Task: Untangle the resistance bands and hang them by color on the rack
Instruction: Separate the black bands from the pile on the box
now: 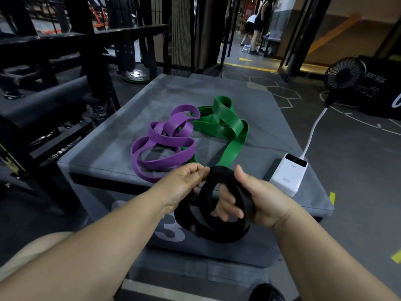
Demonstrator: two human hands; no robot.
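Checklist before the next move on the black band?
1. Grip: left hand and right hand both hold the black band: ok.
2. Black band uncoiled: not ok, in loops.
3. Black band free of green band: cannot tell, green end hidden behind it.
4. Purple band apart from green band: not ok, they overlap on the box.
5. Power bank clear of bands: ok.

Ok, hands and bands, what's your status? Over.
Left hand pinches black band, right hand curled through its loop. Purple band and green band lie overlapping on grey box. White power bank on the box's corner, nothing blocking.
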